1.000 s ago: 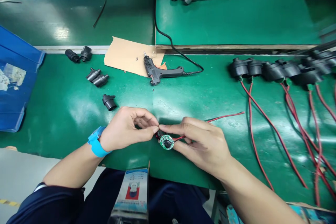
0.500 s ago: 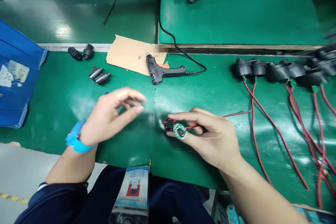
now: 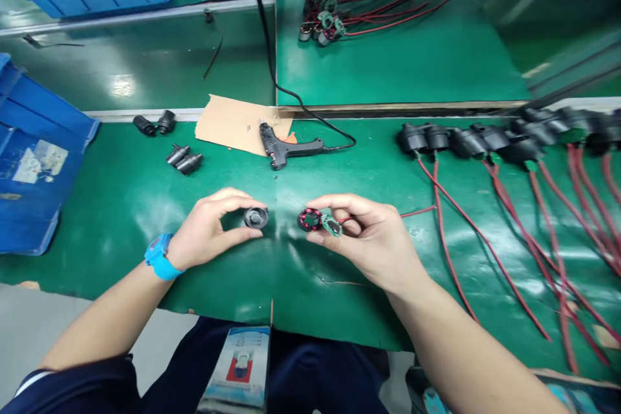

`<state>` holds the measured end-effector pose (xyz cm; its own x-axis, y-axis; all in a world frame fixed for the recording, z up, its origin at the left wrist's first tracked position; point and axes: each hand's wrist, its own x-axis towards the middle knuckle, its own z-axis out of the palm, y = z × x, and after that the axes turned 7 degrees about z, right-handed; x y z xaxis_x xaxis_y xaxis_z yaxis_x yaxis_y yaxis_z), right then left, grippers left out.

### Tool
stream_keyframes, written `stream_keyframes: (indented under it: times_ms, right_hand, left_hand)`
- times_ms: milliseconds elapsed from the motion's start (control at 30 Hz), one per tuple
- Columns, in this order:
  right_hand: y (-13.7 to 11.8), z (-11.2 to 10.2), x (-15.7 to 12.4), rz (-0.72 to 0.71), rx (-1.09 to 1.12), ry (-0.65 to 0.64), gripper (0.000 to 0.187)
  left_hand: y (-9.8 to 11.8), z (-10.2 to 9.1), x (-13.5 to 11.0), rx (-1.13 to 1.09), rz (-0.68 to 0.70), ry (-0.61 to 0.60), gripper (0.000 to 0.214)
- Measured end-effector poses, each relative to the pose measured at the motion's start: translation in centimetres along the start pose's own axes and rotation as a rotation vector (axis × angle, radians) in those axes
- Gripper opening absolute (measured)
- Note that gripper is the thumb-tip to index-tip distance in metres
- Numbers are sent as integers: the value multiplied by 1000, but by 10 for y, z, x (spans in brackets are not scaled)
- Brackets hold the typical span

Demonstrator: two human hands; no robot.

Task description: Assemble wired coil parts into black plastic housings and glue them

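Observation:
My left hand (image 3: 213,228) grips a black plastic housing (image 3: 255,217) between thumb and fingers, its open end turned to the right. My right hand (image 3: 371,236) pinches a small assembly: a red-wound coil (image 3: 309,219) with a round green circuit board (image 3: 331,225) beside it, and a red wire (image 3: 414,211) trailing right from it. Housing and coil are a short gap apart above the green mat (image 3: 121,207). A blue band (image 3: 159,257) is on my left wrist.
A black glue gun (image 3: 286,145) lies on cardboard (image 3: 233,121) behind my hands. Loose black housings (image 3: 183,159) sit at left by a blue bin (image 3: 33,155). Several finished housings with red wires (image 3: 485,139) line the right. More coils (image 3: 323,22) lie on the far bench.
My left hand let go of the coil assembly, reached left and picked up a black housing, and now holds it facing the coil. The right hand kept the assembly and turned it.

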<state>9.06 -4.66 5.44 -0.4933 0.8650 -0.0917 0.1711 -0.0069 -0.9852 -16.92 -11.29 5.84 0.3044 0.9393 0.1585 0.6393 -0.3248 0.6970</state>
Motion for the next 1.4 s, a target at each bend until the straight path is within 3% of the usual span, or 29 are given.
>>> stream_keyframes:
  times_ms: [200, 333, 467, 667, 933, 1100, 1233, 1400]
  right_hand:
    - [1, -1, 0, 13, 93, -88, 31]
    - [3, 2, 3, 63, 146, -230, 31]
    - [6, 5, 4, 97, 152, -281, 30]
    - [4, 0, -3, 112, 63, -269, 32]
    - [-3, -3, -2, -38, -238, -129, 17]
    - [-1, -7, 0, -20, -317, -229, 15]
    - [-1, -12, 0, 28, -359, -258, 38]
    - [1, -7, 1, 15, -332, -268, 14]
  left_hand:
    - [28, 33, 22, -358, -61, 14, 38]
    - [29, 38, 23, -450, -106, -1, 31]
    - [27, 40, 20, -591, -107, -21, 31]
    - [23, 42, 16, -480, -179, 3, 33]
    - [19, 42, 12, -419, -153, -24, 34]
    - [13, 46, 12, -422, -94, -51, 34]
    - [10, 48, 11, -374, -99, -31, 35]
    - [12, 47, 12, -371, -63, -35, 32]
